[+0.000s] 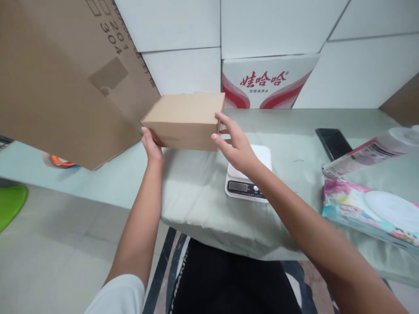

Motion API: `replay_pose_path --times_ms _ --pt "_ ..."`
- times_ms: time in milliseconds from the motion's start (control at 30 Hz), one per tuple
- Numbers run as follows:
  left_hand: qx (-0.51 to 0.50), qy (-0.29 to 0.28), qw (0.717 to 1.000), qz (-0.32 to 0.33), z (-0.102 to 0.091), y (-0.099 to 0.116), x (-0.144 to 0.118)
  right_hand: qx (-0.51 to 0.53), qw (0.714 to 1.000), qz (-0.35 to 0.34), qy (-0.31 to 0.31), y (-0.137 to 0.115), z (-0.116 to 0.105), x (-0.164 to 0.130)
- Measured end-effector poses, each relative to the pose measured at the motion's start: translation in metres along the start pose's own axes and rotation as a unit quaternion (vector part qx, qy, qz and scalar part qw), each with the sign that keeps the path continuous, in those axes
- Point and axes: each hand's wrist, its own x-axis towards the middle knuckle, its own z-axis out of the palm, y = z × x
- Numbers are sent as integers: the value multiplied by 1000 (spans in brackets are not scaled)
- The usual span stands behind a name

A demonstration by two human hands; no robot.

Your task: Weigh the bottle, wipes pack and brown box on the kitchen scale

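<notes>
Head view shows us a small cardboard box (185, 120), plain brown and closed, with no print that we can read on the faces turned to us. We hold it above the pale green cloth (196, 196) on the table, just left of the white kitchen scale (248, 179). Our left hand (151, 146) cups its lower left corner, though we cannot tell how those fingers lie behind the box. Our right hand (234, 146) has its fingers spread, their tips touching the right end. Against the wall stands a white carton (266, 83) with red Chinese characters. A large brown carton (65, 74) at left bears the numerals 201 and 304. A dark phone (332, 141) lies at right.
</notes>
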Motion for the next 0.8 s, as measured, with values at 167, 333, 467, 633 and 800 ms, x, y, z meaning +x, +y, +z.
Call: replay_pose_path --times_ms 167,333,467,633,800 --pt "70 10 996 -54 -4 -15 2 51 997 59 -6 21 14 18" --pt "106 -1 992 -70 -3 -17 1 75 994 83 -3 26 16 18" --pt "120 10 990 -77 -4 -21 2 80 992 92 -12 23 15 18" --pt "114 21 990 -81 -5 -24 3 74 989 124 -41 26 15 28" --pt "114 31 990 -80 -5 -19 1 41 995 85 -22 4 5 17"
